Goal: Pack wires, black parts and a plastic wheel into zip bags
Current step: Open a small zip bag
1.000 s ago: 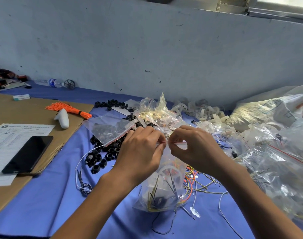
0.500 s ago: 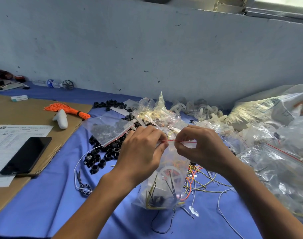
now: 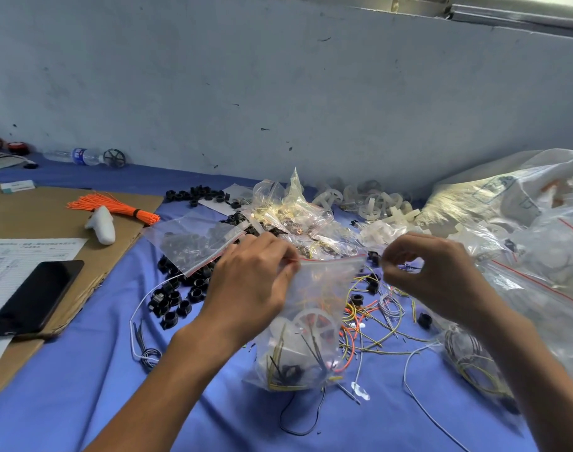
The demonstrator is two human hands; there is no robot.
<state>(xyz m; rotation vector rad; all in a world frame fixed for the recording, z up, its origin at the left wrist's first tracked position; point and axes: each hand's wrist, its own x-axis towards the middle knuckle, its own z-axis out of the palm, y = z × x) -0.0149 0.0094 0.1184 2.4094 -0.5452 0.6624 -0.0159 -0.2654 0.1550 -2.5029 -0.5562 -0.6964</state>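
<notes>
A clear zip bag with a red seal strip hangs between my hands above the blue table. Inside it lie a white plastic wheel, yellow and black wires, and a black part near the bottom. My left hand pinches the left end of the seal. My right hand pinches the right end, near the bag's corner. Loose coloured wires lie on the table right of the bag. Black ring parts are scattered to the left. White wheels are piled at the back.
A stack of empty zip bags lies over the black parts. Filled plastic bags crowd the right side. On brown cardboard at left sit a phone, a paper form, an orange tie bundle and a white controller. A wall rises behind.
My right hand has slid right along the red seal, away from my left hand, which stayed pinching the left end. The bag's top now stretches wide between them.
</notes>
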